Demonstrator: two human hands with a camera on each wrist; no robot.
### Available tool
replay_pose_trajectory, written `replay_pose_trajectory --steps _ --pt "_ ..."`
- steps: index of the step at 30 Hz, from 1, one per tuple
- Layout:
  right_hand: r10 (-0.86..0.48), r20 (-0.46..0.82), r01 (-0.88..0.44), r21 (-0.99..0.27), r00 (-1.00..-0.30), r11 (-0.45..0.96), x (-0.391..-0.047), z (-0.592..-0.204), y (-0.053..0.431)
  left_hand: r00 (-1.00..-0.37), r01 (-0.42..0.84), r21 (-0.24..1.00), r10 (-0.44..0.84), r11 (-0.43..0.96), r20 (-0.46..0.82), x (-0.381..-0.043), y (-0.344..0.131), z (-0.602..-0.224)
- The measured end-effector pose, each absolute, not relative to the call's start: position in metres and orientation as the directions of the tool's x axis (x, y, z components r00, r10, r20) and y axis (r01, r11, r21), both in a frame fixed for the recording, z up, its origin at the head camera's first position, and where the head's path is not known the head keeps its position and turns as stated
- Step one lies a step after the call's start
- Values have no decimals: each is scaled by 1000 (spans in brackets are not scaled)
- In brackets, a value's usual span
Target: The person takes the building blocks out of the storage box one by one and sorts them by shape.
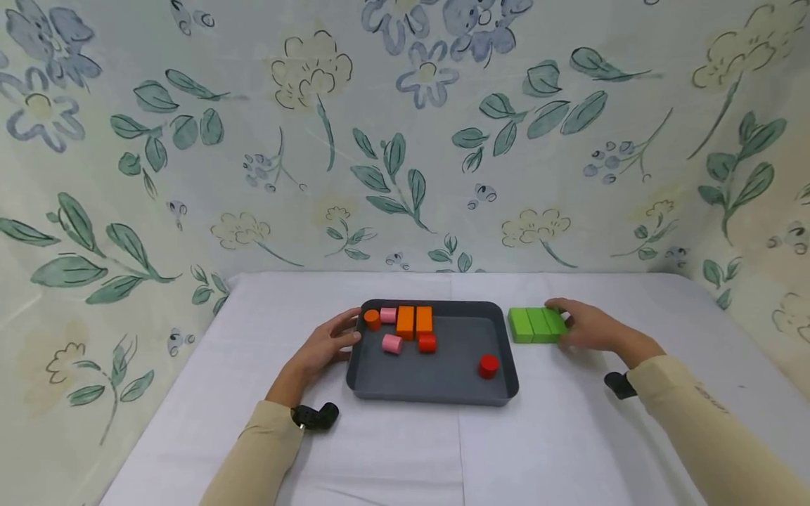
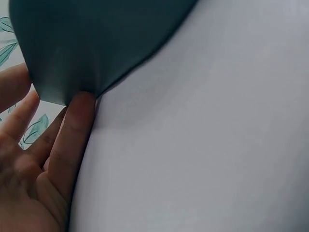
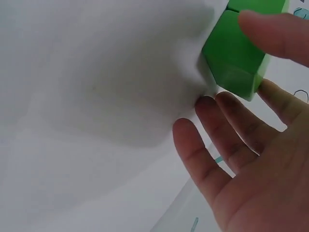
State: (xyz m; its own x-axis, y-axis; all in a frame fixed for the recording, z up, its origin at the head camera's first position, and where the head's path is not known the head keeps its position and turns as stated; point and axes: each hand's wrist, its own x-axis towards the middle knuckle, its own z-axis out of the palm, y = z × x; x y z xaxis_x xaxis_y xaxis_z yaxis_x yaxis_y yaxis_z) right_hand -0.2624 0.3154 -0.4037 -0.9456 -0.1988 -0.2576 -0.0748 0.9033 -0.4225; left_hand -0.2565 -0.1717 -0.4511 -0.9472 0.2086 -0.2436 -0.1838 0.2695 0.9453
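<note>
A dark grey tray [image 1: 411,386] lies on the white table. My left hand [image 1: 323,348] is at its left edge, with fairly straight fingers touching the outer wall; the left wrist view shows fingertips against the dark tray wall [image 2: 96,43]. Right of the tray, three green blocks [image 1: 530,325] stand side by side in a row. My right hand [image 1: 591,327] holds the rightmost block at its ends. In the right wrist view, the thumb overlaps this green block [image 3: 231,53], an index fingertip meets its corner, and the other fingers are spread below.
Inside the tray are two orange blocks [image 1: 406,323], an orange cylinder [image 1: 372,320], pink cylinders [image 1: 391,344] and red cylinders [image 1: 488,366]. A floral cloth [image 1: 405,232] hangs behind the white tabletop [image 1: 392,450].
</note>
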Motion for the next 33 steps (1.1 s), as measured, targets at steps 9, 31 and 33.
replay_pose_trajectory --steps 9,31,33 --pt "-334 -75 -288 -355 -940 889 -262 -360 277 -946 -185 945 213 269 -245 -257 -176 -449" --pt "-546 -170 -503 -239 -820 830 -284 -374 100 -948 -160 949 224 270 -224 -261 -175 -454" --pt "-543 -173 -499 -241 -822 832 -284 -377 99 -950 -159 949 221 272 -222 -262 -175 -455"
